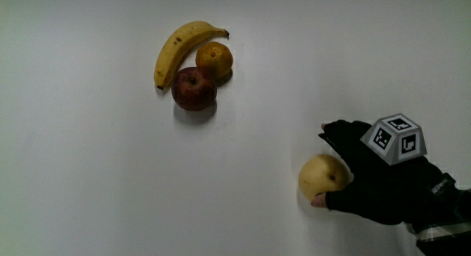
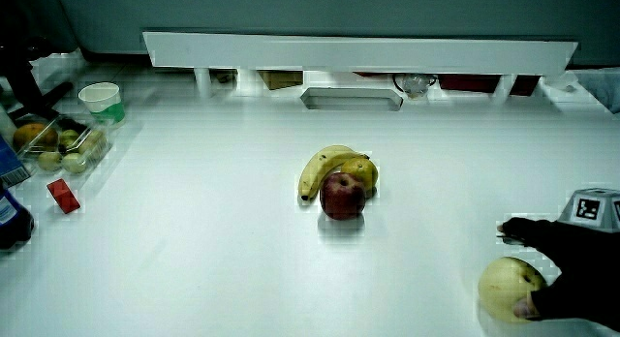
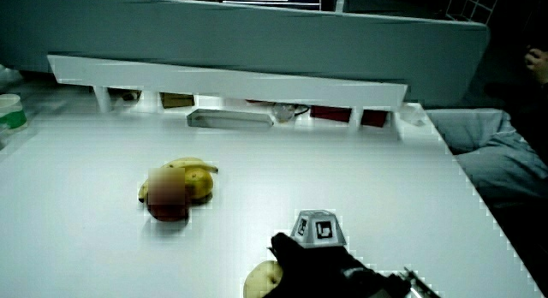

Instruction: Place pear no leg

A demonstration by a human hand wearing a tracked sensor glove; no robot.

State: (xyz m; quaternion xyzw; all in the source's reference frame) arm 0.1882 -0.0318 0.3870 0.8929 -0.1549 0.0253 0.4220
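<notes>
A pale yellow pear (image 1: 320, 177) lies on the white table (image 1: 88, 175), nearer to the person than the other fruit. The black-gloved hand (image 1: 383, 184) with its patterned cube (image 1: 396, 138) rests beside and partly over the pear, thumb and fingers curled around it. In both side views the pear (image 2: 509, 287) (image 3: 259, 281) sits at the hand's fingertips (image 2: 572, 269) (image 3: 321, 264). Whether the pear rests on the table or is lifted slightly I cannot tell.
A banana (image 1: 180, 46), an orange (image 1: 214, 59) and a red apple (image 1: 194, 88) lie together farther from the person. In a side view a clear box of fruit (image 2: 58, 143), a cup (image 2: 102, 100) and a small red block (image 2: 63, 195) sit at the table's edge near the partition (image 2: 358, 51).
</notes>
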